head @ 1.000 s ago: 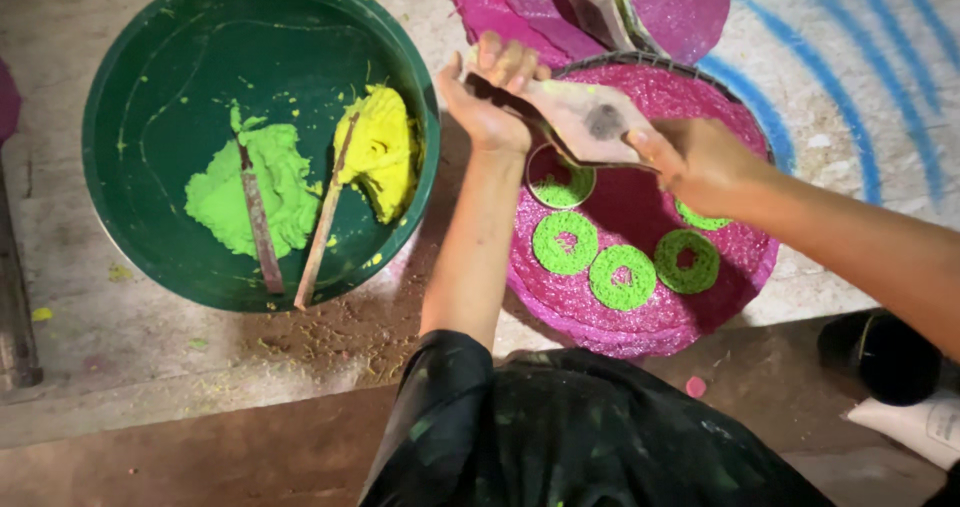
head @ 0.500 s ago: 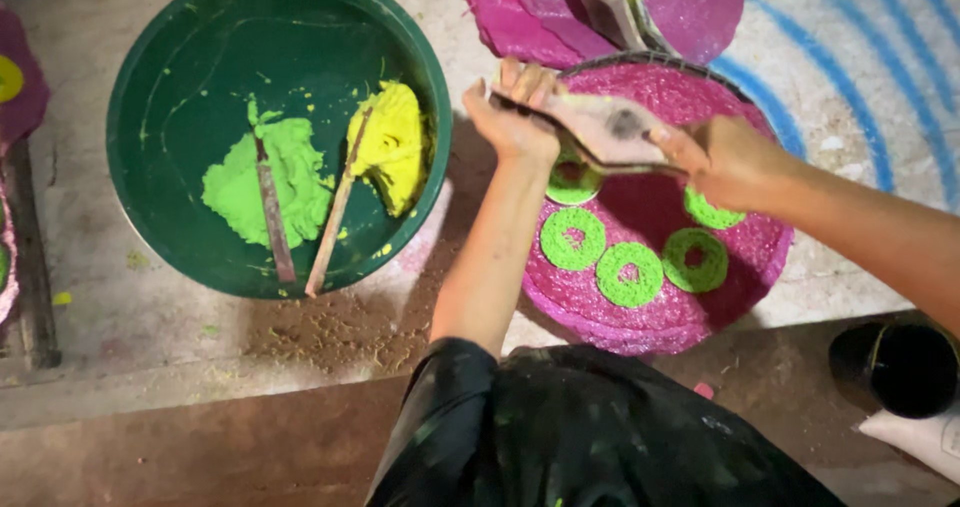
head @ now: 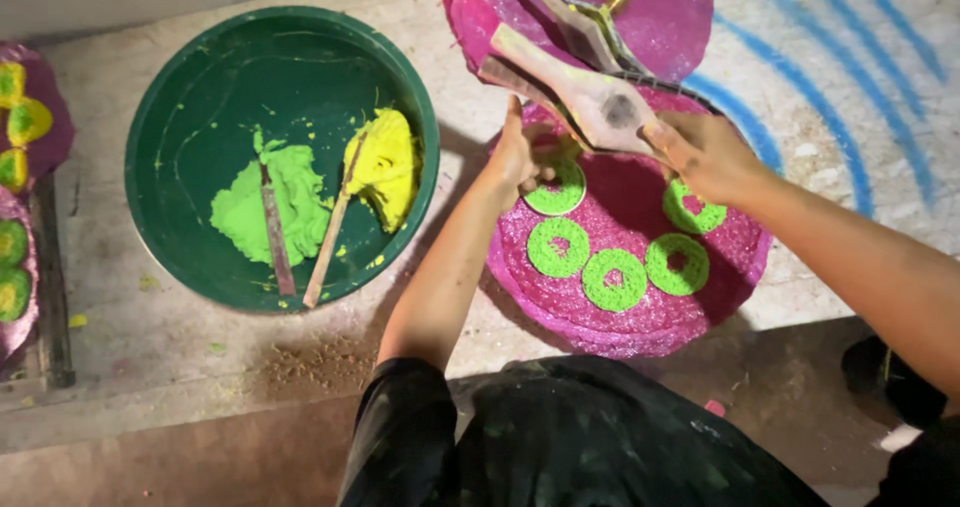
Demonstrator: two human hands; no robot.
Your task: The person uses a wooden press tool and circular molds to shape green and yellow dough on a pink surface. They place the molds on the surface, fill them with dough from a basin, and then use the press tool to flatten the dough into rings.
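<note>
We find the right hand (head: pixel 705 152) clamped on a wooden mould (head: pixel 590 102) — left hand (head: pixel 520 157) fingers together, touching a green ring (head: pixel 556 191) just beneath them.

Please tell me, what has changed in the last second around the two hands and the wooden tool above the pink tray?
The right hand has lifted the wooden tool up and away from the pink tray. The left hand has let go of the tool and now rests by a newly uncovered green ring. The other green rings, the green basin with its powders and two sticks stayed as before.
</note>
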